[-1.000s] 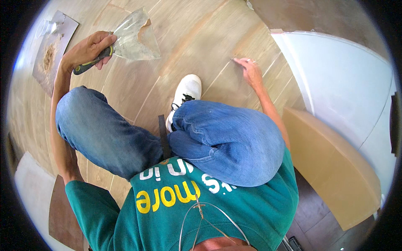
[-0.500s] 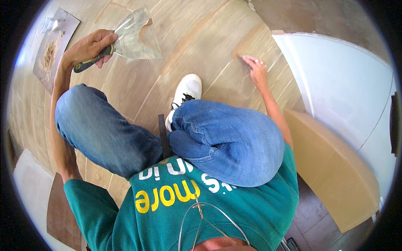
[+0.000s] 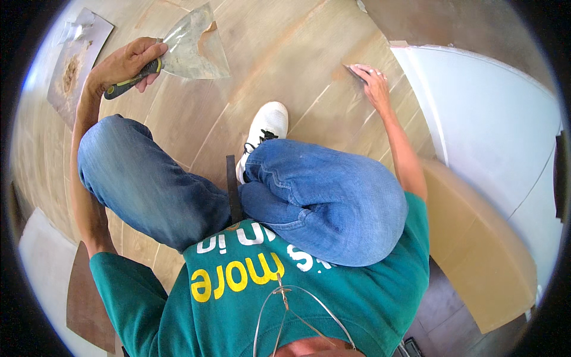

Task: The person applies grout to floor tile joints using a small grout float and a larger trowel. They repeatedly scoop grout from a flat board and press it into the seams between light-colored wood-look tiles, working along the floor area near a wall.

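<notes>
My left hand [image 3: 135, 64] grips the black and yellow handle [image 3: 119, 88] of a wide metal putty knife [image 3: 187, 44], whose smudged blade has orange-brown paste along its edge. My right hand [image 3: 373, 83] reaches to the wood-look tiled floor [image 3: 297, 83], fingers together on a small thin item I cannot make out, at an orange-brown smear [image 3: 344, 72] near the pale grout lines. My white shoe [image 3: 267, 122] rests on the floor between the hands, beside my jeans-covered knee.
At upper left lies a grey board [image 3: 92, 35] with dried material and a clear container [image 3: 71, 31]. A pale blue-white panel [image 3: 488, 119] and cardboard [image 3: 476, 244] lie at right, dark flooring [image 3: 458, 30] at upper right, more boards [image 3: 41, 256] at lower left.
My right hand has moved right and up along the floor by the orange-brown smear. My left hand with the putty knife has shifted slightly upward.
</notes>
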### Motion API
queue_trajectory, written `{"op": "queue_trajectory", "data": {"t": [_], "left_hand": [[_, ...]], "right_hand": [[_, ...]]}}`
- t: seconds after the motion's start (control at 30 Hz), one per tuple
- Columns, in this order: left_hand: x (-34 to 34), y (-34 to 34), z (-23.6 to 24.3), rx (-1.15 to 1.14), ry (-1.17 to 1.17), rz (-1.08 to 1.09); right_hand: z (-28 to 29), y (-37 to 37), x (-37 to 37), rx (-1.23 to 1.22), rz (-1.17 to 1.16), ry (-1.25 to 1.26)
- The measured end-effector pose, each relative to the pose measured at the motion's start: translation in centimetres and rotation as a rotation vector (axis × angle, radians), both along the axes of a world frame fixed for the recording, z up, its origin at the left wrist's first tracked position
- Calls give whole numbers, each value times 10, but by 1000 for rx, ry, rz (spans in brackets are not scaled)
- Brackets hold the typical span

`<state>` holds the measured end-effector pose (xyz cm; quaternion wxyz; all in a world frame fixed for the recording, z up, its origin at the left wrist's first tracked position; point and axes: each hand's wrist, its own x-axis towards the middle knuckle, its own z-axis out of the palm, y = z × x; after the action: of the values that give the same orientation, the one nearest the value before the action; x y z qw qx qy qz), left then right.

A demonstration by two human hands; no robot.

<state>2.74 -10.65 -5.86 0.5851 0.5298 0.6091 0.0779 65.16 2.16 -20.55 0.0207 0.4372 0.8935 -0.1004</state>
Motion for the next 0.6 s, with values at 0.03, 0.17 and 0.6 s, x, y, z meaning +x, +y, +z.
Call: {"op": "queue_trajectory", "data": {"t": [0.03,0.17,0.6], "left_hand": [[-2,1,-3,3,-16,-2],[1,4,-10,3,9,0],[-5,0,-8,5,10,7]], "right_hand": [[-4,-6,-5,13,-9,17],[-15,-34,-10,4,13,-6],[-21,-63,-5,73,149,5]]}}
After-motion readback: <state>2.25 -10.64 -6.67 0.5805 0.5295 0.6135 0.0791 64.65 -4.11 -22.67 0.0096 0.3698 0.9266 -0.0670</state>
